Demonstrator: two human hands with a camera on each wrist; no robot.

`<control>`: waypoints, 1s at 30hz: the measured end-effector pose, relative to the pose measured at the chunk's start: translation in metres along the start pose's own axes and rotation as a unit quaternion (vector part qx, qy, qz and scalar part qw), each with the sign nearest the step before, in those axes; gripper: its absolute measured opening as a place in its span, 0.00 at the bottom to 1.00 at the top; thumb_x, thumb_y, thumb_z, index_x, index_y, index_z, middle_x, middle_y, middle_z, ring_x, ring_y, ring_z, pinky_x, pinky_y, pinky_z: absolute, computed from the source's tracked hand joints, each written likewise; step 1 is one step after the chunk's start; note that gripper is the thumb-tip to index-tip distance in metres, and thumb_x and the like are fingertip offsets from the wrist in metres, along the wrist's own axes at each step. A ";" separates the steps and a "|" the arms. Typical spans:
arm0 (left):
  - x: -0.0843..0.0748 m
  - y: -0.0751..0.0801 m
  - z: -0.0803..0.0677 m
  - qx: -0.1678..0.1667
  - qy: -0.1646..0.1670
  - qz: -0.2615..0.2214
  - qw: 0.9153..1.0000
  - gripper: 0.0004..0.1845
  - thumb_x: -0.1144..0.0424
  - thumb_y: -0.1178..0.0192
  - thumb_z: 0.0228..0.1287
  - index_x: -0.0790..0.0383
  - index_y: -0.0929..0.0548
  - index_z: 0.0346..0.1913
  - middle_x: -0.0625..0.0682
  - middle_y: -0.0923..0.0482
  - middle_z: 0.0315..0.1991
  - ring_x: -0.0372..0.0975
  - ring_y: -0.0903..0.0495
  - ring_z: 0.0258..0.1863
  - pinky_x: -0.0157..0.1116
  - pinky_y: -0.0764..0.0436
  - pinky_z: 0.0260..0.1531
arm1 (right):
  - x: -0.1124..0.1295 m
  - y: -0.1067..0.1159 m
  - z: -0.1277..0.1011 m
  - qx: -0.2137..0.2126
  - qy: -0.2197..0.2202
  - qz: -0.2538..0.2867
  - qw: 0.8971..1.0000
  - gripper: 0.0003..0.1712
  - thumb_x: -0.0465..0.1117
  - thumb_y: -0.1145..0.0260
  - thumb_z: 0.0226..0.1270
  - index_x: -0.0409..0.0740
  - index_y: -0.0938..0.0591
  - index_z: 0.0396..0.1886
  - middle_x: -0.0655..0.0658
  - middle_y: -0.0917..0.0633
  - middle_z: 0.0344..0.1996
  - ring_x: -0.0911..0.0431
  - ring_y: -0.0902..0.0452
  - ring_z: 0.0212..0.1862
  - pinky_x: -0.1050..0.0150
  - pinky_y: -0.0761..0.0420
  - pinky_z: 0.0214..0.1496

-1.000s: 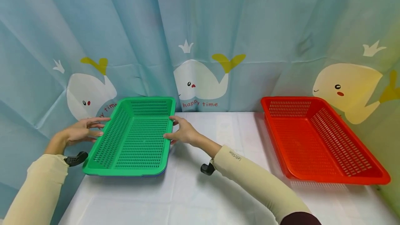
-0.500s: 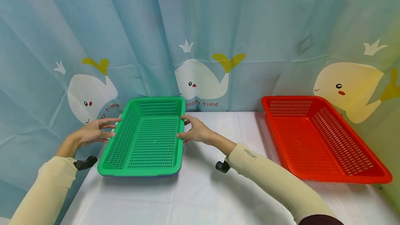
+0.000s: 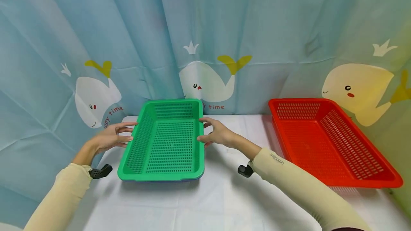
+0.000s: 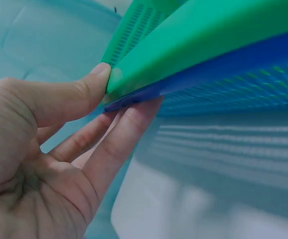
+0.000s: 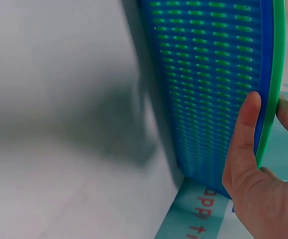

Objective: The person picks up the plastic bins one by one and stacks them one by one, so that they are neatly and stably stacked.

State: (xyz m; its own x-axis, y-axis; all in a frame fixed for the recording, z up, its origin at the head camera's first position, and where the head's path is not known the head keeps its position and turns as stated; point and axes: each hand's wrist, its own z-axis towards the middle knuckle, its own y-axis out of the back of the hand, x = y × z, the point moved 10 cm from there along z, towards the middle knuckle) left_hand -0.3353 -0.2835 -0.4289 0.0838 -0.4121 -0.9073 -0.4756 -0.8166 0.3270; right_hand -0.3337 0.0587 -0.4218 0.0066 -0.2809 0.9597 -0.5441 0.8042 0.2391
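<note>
Head view: green basket [image 3: 173,145], nested in a blue basket [image 5: 198,74], lies toward the worktop's [image 3: 144,206] back-left corner, between the person's left hand [image 3: 110,138] and right hand [image 3: 219,133]. Each pinches the stacked rims, thumb on green, fingers against blue.

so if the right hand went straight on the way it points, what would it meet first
Probably the blue basket, with the green basket nested in it; the right hand pinches both edges, though depth is unclear.
</note>
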 end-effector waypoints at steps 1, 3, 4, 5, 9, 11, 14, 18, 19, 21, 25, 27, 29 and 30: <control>0.000 -0.003 0.002 0.002 -0.003 -0.001 1.000 0.40 0.64 0.35 0.65 0.55 0.43 0.76 0.65 0.45 0.71 0.52 0.30 0.62 0.48 0.19 0.51 | -0.001 0.003 -0.002 -0.001 -0.001 0.000 1.000 0.47 0.34 0.27 0.59 0.45 0.41 0.75 0.34 0.34 0.63 0.35 0.16 0.35 0.53 0.15 0.44; 0.000 -0.008 0.007 0.003 -0.006 -0.006 1.000 0.39 0.63 0.35 0.65 0.54 0.42 0.76 0.64 0.45 0.71 0.53 0.29 0.62 0.48 0.20 0.51 | -0.006 0.009 -0.005 -0.002 -0.002 -0.001 1.000 0.48 0.35 0.26 0.59 0.45 0.41 0.75 0.35 0.34 0.63 0.35 0.16 0.35 0.54 0.15 0.43; 0.000 -0.011 0.009 0.005 -0.009 -0.009 1.000 0.39 0.63 0.35 0.65 0.54 0.42 0.76 0.64 0.45 0.71 0.52 0.28 0.62 0.48 0.20 0.51 | -0.007 0.011 -0.007 -0.004 -0.004 -0.003 1.000 0.48 0.35 0.26 0.59 0.45 0.41 0.75 0.35 0.34 0.63 0.35 0.16 0.35 0.54 0.15 0.43; 0.000 -0.013 0.010 0.007 -0.012 -0.011 1.000 0.39 0.63 0.35 0.66 0.54 0.42 0.76 0.64 0.45 0.71 0.52 0.28 0.61 0.48 0.20 0.51 | -0.007 0.014 -0.009 -0.005 -0.005 -0.003 1.000 0.48 0.35 0.27 0.59 0.45 0.41 0.75 0.35 0.34 0.63 0.35 0.16 0.36 0.54 0.15 0.43; -0.001 -0.021 0.017 0.005 -0.013 -0.020 1.000 0.38 0.62 0.35 0.66 0.53 0.41 0.75 0.62 0.44 0.71 0.50 0.25 0.59 0.47 0.20 0.50 | -0.009 0.023 -0.017 -0.009 -0.008 -0.004 1.000 0.48 0.35 0.27 0.59 0.44 0.42 0.76 0.34 0.35 0.63 0.37 0.16 0.35 0.54 0.15 0.43; -0.004 -0.028 0.020 0.007 -0.016 -0.019 1.000 0.38 0.61 0.35 0.66 0.53 0.40 0.75 0.62 0.45 0.71 0.50 0.25 0.58 0.47 0.19 0.50 | -0.011 0.027 -0.023 -0.010 -0.010 -0.002 1.000 0.48 0.34 0.27 0.60 0.44 0.43 0.76 0.33 0.35 0.63 0.38 0.15 0.35 0.53 0.15 0.43; -0.009 -0.038 0.025 0.006 -0.021 -0.017 1.000 0.38 0.61 0.34 0.65 0.52 0.39 0.75 0.63 0.43 0.70 0.50 0.23 0.56 0.47 0.19 0.48 | -0.015 0.034 -0.033 -0.013 -0.016 0.001 1.000 0.48 0.33 0.28 0.60 0.43 0.43 0.76 0.32 0.36 0.64 0.40 0.15 0.34 0.52 0.15 0.43; -0.015 -0.051 0.034 0.004 -0.027 -0.018 0.999 0.38 0.60 0.33 0.63 0.51 0.38 0.74 0.63 0.41 0.69 0.50 0.21 0.53 0.46 0.18 0.47 | -0.018 0.046 -0.046 -0.022 -0.026 -0.009 0.999 0.48 0.34 0.28 0.61 0.43 0.44 0.76 0.33 0.36 0.64 0.43 0.15 0.33 0.53 0.15 0.43; -0.016 -0.053 0.036 0.003 -0.027 -0.019 0.999 0.38 0.60 0.33 0.63 0.51 0.37 0.74 0.62 0.40 0.69 0.49 0.21 0.53 0.46 0.18 0.47 | -0.018 0.049 -0.049 -0.025 -0.028 -0.014 0.999 0.48 0.34 0.28 0.61 0.44 0.44 0.76 0.33 0.36 0.64 0.44 0.14 0.32 0.54 0.15 0.44; -0.017 -0.058 0.040 0.003 -0.029 -0.018 0.999 0.38 0.60 0.33 0.63 0.50 0.37 0.74 0.62 0.39 0.69 0.49 0.20 0.53 0.46 0.18 0.47 | -0.019 0.054 -0.054 -0.027 -0.033 -0.020 0.999 0.48 0.35 0.28 0.61 0.44 0.44 0.76 0.34 0.36 0.64 0.44 0.14 0.32 0.54 0.15 0.44; -0.022 -0.068 0.049 0.005 -0.035 -0.012 0.999 0.37 0.59 0.32 0.62 0.48 0.35 0.73 0.60 0.38 0.68 0.49 0.20 0.52 0.47 0.17 0.47 | -0.021 0.064 -0.064 -0.028 -0.041 -0.018 0.999 0.49 0.34 0.28 0.61 0.43 0.45 0.76 0.33 0.36 0.64 0.43 0.15 0.33 0.51 0.15 0.44; -0.026 -0.074 0.053 0.007 -0.038 -0.009 0.999 0.37 0.58 0.32 0.62 0.47 0.35 0.73 0.60 0.37 0.67 0.49 0.19 0.51 0.47 0.17 0.46 | -0.023 0.068 -0.069 -0.028 -0.045 -0.013 0.999 0.49 0.34 0.28 0.61 0.42 0.45 0.76 0.32 0.37 0.64 0.42 0.15 0.33 0.47 0.15 0.43; -0.029 -0.080 0.056 0.007 -0.039 -0.011 0.999 0.36 0.58 0.32 0.62 0.47 0.34 0.72 0.60 0.36 0.67 0.49 0.19 0.50 0.47 0.17 0.45 | -0.025 0.073 -0.074 -0.030 -0.050 -0.013 0.998 0.49 0.34 0.28 0.61 0.42 0.45 0.76 0.31 0.37 0.64 0.42 0.15 0.34 0.46 0.15 0.42; -0.030 -0.083 0.058 0.007 -0.039 -0.012 0.999 0.36 0.58 0.31 0.62 0.47 0.34 0.72 0.60 0.36 0.67 0.49 0.19 0.50 0.47 0.16 0.45 | -0.026 0.076 -0.076 -0.030 -0.053 -0.016 0.998 0.49 0.34 0.28 0.61 0.42 0.45 0.76 0.31 0.37 0.64 0.42 0.15 0.34 0.46 0.15 0.42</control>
State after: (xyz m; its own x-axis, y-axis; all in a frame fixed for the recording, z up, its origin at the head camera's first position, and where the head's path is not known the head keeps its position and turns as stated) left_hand -0.3488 -0.1796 -0.4440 0.0278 -0.3594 -0.9328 -0.4868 -0.8199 0.3014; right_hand -0.3112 0.1668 -0.4169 -0.0678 -0.3583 0.9311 -0.4939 0.8230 0.2807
